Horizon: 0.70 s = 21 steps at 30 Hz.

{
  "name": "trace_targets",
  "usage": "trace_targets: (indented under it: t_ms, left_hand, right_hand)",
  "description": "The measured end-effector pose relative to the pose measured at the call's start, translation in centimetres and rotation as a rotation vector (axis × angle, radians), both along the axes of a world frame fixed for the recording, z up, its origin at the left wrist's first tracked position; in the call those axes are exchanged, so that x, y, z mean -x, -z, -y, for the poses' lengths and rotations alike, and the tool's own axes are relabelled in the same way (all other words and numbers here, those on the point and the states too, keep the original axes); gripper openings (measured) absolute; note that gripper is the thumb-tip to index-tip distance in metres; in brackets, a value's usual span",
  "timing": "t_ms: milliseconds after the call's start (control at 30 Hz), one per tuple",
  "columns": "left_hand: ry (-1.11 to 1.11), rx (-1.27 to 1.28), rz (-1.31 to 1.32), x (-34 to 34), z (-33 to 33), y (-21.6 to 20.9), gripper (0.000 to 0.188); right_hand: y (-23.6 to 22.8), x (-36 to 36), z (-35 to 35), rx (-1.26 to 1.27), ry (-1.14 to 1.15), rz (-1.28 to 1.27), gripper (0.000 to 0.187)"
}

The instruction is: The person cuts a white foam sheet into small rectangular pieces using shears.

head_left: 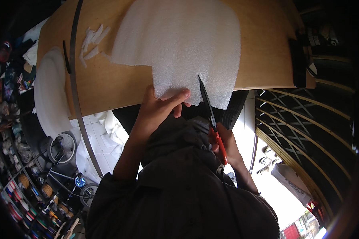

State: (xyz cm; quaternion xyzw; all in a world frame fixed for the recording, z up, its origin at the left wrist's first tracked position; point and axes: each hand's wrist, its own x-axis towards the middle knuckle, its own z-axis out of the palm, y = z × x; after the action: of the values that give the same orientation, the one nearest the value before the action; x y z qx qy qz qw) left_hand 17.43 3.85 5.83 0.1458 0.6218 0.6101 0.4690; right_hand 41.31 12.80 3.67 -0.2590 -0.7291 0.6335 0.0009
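A large white foam sheet [179, 40] lies on the tabletop, its near end hanging over the front edge toward me. My left hand [163, 104] pinches the sheet's near edge, thumb on top and fingers partly hidden beneath. In my right hand [226, 145] is a pair of scissors [220, 145] with red handles and long dark blades. The blades point away from me, and the upper one lies over the sheet, right of my left thumb. The lower blade is mostly hidden. A squared notch shows in the sheet's left side.
White foam strips [92, 40] lie on the brown table [115, 85], back left. Another white sheet [52, 91] drapes over its left end, beside a long dark strap [73, 47]. A bicycle [70, 175] and crowded shelves stand left; a folding metal gate [303, 119] is right.
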Motion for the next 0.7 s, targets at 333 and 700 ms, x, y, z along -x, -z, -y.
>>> trace_targets:
  t_ms: [333,700]
  left_hand:
    - [0.109,-0.118,-0.293,2.7,1.0,0.6,0.009]
    - [0.54,0.102,-0.822,6.5,3.4,1.0,0.014]
  right_hand:
    - [-1.4,-3.5,-2.8,0.207,-0.455,0.217,0.056]
    - [-2.8,-2.6,-4.3,0.624,-0.247,0.013,0.053]
